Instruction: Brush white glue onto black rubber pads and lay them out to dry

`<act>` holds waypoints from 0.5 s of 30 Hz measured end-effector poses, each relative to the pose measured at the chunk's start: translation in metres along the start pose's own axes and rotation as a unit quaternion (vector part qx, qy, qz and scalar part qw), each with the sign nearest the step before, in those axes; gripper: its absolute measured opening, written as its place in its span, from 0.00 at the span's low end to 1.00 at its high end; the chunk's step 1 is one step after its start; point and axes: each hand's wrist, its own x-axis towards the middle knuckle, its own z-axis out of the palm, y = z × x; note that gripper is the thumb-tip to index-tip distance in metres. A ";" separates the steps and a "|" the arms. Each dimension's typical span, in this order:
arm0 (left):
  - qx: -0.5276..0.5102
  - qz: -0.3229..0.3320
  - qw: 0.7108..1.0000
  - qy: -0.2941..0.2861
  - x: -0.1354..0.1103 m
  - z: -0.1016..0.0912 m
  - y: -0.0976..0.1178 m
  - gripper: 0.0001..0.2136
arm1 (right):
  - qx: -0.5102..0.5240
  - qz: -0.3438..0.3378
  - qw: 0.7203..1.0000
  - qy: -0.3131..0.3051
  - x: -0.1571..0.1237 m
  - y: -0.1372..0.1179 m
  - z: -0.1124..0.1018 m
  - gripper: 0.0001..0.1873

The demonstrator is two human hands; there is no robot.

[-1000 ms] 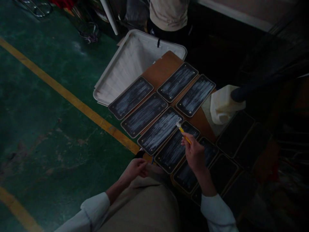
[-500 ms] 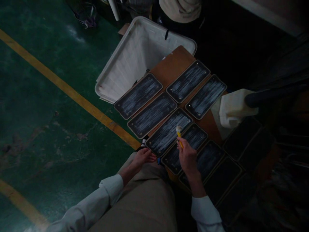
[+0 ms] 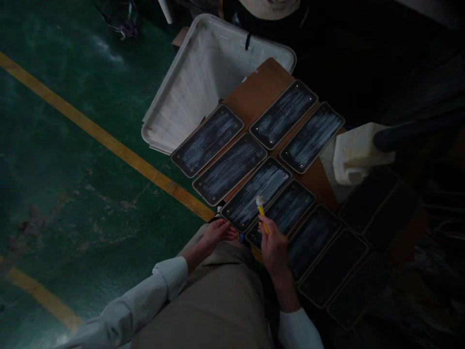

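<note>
One brush (image 3: 262, 215), yellow handle, was pinched between the fingers and thumb of the right hand (image 3: 274, 247). Its white bristles sat on the streaked panel (image 3: 245, 203) at the near-left edge of the brown board (image 3: 257, 89), toward that panel's near end. The handle ran back across the neighbouring panel (image 3: 290, 206) to the hand.

The left hand (image 3: 218, 231) lay on the person's thigh just off the board's near-left corner, its fingers together and pointing at the panel's corner. Couldn't tell if it gripped anything.

Several more dark panels covered the board in rows, edge to edge. Those toward the far end, such as the far-end panel (image 3: 283, 114), were coated in white streaks, while those toward the right end were too dark to read.

A white bin (image 3: 196, 97) touched the board's far-left corner. A white jug (image 3: 358, 152) stood at the board's right edge. A green floor with a yellow line (image 3: 109, 140) lay to the left. Another person (image 3: 271, 6) stood beyond the bin.
</note>
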 end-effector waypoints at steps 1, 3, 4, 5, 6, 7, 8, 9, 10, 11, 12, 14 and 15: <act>0.000 0.000 1.000 -0.002 -0.001 0.000 0.001 0.19 | -0.005 -0.007 1.000 -0.013 -0.005 -0.003 0.007 0.15; 0.000 0.003 1.000 -0.006 -0.002 0.000 0.003 0.20 | 0.005 -0.019 0.999 -0.036 -0.019 -0.015 0.020 0.15; -0.003 0.005 1.000 -0.005 -0.002 0.000 0.003 0.20 | 0.018 -0.022 0.999 -0.041 -0.026 -0.023 0.025 0.15; -0.006 0.005 1.000 -0.004 -0.002 0.000 0.004 0.20 | 0.034 -0.021 0.998 -0.045 -0.032 -0.030 0.027 0.14; -0.009 0.004 1.000 -0.004 -0.002 0.000 0.004 0.20 | 0.052 -0.012 0.997 -0.049 -0.035 -0.036 0.027 0.14; -0.012 0.001 1.000 -0.006 -0.002 0.000 0.004 0.20 | 0.069 0.001 0.996 -0.050 -0.035 -0.039 0.025 0.14; -0.011 -0.001 1.000 -0.010 -0.001 -0.001 0.004 0.20 | 0.084 0.016 0.995 -0.051 -0.033 -0.041 0.021 0.14; -0.008 -0.002 1.000 -0.015 -0.001 -0.001 0.004 0.20 | 0.092 0.028 0.994 -0.046 -0.027 -0.039 0.015 0.14; -0.003 -0.002 1.000 -0.020 -0.001 -0.002 0.004 0.20 | 0.092 0.034 0.994 -0.039 -0.019 -0.035 0.010 0.14; 0.004 -0.001 1.000 -0.022 -0.001 -0.002 0.004 0.20 | 0.085 0.034 0.995 -0.026 -0.009 -0.029 0.006 0.14; 0.009 0.001 1.000 -0.020 -0.001 -0.003 0.004 0.20 | 0.071 0.027 0.997 -0.011 0.000 -0.021 0.003 0.15; 0.016 0.004 1.000 -0.015 0.000 -0.005 0.004 0.20 | 0.043 0.011 0.999 0.004 0.013 -0.008 0.004 0.15; 0.015 0.004 1.000 -0.014 0.000 -0.006 0.003 0.20 | 0.033 0.003 0.999 -0.001 0.014 -0.004 0.007 0.15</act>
